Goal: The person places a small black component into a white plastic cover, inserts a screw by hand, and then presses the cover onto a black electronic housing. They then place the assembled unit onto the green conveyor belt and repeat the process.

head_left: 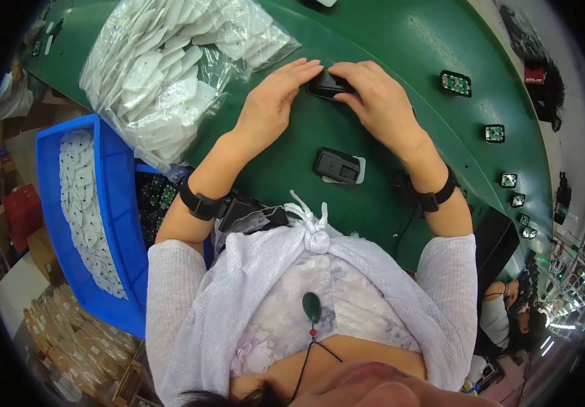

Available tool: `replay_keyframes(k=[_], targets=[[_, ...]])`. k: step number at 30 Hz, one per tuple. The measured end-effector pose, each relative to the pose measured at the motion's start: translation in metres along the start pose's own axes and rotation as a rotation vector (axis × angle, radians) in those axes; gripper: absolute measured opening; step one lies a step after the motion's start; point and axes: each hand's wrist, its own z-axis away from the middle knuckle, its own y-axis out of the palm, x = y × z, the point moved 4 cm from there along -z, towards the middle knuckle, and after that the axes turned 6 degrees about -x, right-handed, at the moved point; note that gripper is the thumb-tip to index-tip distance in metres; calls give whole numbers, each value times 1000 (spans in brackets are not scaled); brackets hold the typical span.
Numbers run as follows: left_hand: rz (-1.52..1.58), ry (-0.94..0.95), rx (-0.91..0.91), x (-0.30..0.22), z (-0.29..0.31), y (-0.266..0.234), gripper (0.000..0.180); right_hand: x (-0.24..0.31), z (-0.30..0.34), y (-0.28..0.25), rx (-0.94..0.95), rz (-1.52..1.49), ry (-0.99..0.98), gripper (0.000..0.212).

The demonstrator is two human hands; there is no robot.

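Right hand [372,96]: held a black casing [326,84] under curled fingers. Left hand [270,102]: straight-fingered at its left edge, grip unclear. Judged risk: uneven pressure could have skidded it across the bench [374,30].

Hands: two, left [269,98] and right [379,91]. Wrist straps [439,199]: two. Black devices [336,165]: two clearly seen, one at the hands. Boards [456,83] down the table's right side: six; those in the smaller bin [145,168], too crowded to count. Blue bins [117,217]: two. Clear bag [119,132]: one. White parts [140,71]: dozens, overlapping, no exact count. Pendant [311,307]: one. Table [380,210]: one.
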Motion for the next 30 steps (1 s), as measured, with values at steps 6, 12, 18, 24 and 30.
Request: replay_keyframes(k=[6, 12, 18, 24, 30], targets=[[-224, 109, 41, -2, 0, -1, 56, 6, 1, 2, -62, 74, -61, 36], [-459, 189, 89, -11, 4, 4, 53, 8, 7, 3, -118, 136, -70, 39], [-561, 267, -32, -17, 2, 18, 54, -12, -1, -1, 25, -80, 108, 40], [-15, -321, -28, -3, -16, 7, 40, -34, -11, -1, -76, -843, 565, 36], [648, -636, -40, -9, 5, 17, 36, -3, 3, -2, -174, -994, 543, 41]])
